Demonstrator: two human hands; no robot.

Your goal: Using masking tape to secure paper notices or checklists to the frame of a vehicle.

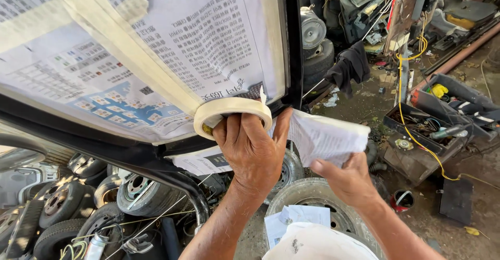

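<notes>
My left hand is shut on a roll of beige masking tape, pressing it against the lower corner of a newspaper sheet that covers a tilted panel in a black frame. A long strip of tape runs diagonally from the roll up across the newspaper. My right hand pinches the lower edge of a loose folded newspaper piece that hangs from the frame's corner, just right of the roll.
Several tyres and wheels lie piled below at the left. Another tyre under my hands carries loose papers. A black tool tray, a yellow cable and scrap parts cover the dirt ground at the right.
</notes>
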